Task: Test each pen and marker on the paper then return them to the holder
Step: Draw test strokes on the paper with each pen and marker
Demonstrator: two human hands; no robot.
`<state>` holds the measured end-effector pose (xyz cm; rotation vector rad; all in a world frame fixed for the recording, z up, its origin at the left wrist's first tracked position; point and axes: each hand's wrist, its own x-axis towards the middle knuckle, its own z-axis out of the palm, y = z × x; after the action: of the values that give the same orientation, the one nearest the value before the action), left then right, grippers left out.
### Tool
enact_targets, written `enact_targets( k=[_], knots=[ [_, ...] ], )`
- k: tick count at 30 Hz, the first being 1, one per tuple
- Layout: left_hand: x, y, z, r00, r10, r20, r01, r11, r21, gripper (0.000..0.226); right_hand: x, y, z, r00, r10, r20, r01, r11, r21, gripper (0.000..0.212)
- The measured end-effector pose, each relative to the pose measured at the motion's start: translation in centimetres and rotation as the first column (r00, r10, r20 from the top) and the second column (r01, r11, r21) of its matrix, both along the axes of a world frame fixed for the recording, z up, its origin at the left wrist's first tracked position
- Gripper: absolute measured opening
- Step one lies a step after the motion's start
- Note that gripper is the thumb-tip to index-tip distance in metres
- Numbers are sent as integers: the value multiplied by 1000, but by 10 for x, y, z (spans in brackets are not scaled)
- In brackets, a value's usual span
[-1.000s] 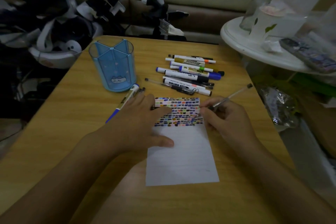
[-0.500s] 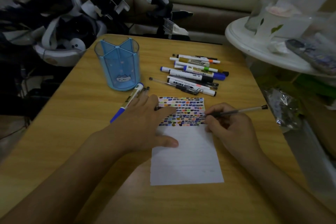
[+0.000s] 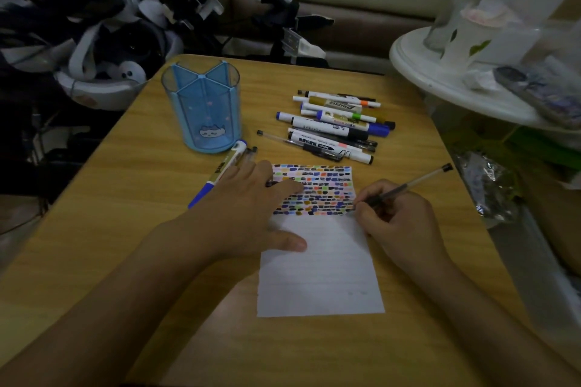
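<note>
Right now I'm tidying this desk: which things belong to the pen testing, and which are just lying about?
Job:
pen in right hand
paper under left hand
holder
pen pile
marker by holder

Lying about:
headsets behind table
round stand with jars
foil wrapper

wooden table (image 3: 132, 223) carries it all. blue holder (image 3: 202, 110) stands upright toward the far left. right of the holder, well apart, a heap of pens and markers (image 3: 336, 126) lies on the wood. just in front of the holder a blue-capped marker (image 3: 220, 173) lies slanted. nearer than the holder and to its right, the paper (image 3: 320, 273) lies flat, colour marks on its far part.
</note>
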<state>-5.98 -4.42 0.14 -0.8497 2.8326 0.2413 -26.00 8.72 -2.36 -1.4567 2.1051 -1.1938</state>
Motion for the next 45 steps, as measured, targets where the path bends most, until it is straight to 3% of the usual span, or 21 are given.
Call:
enact_targets(
  k=[28, 45],
  knots=[
    [1, -1, -3, 999, -5, -39, 5, 1000, 5, 91, 0, 1, -2, 999, 22, -40, -23, 1000, -12, 15],
    [1, -1, -4, 999, -5, -34, 6, 1000, 22, 90, 1, 1, -2, 998, 27, -49, -28, 999, -24, 20]
  ],
)
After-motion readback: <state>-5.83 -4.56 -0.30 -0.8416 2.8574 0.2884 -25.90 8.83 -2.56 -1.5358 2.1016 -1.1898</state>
